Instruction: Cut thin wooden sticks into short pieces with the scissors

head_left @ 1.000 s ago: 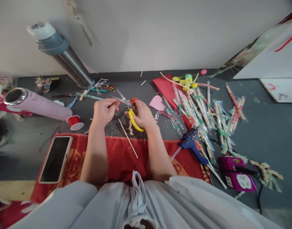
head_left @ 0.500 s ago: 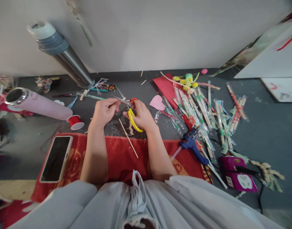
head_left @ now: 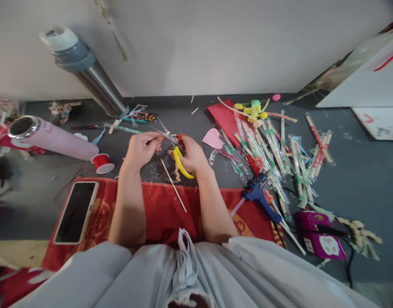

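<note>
My right hand (head_left: 194, 155) is closed round a pair of scissors (head_left: 183, 166) with yellow and orange handles. The blades point up and left, toward the fingertips of my left hand (head_left: 141, 149). Those fingers are pinched together on something too small to make out. Below the hands a thin wooden stick (head_left: 173, 185) lies slantwise, half over the red cloth (head_left: 171, 201). Small crumbs are scattered on the dark tabletop around it. Just right of my right hand lies a pink paper heart (head_left: 212, 138).
A steel flask (head_left: 103, 87), a pink bottle (head_left: 58, 140), a spool of red thread (head_left: 102, 164) and a phone (head_left: 75, 212) are on the left. To the right are several wrapped sticks (head_left: 257, 145), a blue glue gun (head_left: 260, 197) and a purple power block (head_left: 321, 235).
The hands and scissors keep nearly the same pose. The view has shifted very slightly; nothing was taken up or let go.
</note>
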Tool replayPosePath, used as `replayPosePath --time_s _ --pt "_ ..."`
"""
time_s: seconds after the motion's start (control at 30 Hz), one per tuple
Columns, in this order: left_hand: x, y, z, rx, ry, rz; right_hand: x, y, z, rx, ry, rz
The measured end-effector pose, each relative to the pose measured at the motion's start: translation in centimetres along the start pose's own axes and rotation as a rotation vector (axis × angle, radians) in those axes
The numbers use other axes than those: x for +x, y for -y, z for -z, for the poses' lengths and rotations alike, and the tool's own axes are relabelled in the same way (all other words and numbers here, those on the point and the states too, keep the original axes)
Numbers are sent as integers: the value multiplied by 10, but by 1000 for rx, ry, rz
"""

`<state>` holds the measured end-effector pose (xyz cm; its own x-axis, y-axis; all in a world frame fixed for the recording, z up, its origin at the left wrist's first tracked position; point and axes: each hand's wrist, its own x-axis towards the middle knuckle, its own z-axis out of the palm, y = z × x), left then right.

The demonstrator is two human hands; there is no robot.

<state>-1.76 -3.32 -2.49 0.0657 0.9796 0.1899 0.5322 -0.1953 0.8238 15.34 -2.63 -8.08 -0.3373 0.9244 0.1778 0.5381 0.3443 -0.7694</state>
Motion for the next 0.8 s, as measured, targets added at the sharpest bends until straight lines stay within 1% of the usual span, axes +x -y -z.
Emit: replayPosePath --time_s 0.23,0.4,0.47,0.6,0.7,0.8 --pt "-2 -1 3 -80 51 42 -1 -3 2 40 20 54" --pt "-3 6 3 -151 100 18 -3 -3 8 65 67 72" --pt "-3 9 3 -181 99 24 -3 -1 10 108 83 54" --pt "-2 11 2 -218 88 71 -3 7 10 265 97 34" --pt "-1 9 1 -178 101 68 -2 9 9 257 71 12" --pt "1 13 1 -127 72 97 -1 7 9 199 47 -37"
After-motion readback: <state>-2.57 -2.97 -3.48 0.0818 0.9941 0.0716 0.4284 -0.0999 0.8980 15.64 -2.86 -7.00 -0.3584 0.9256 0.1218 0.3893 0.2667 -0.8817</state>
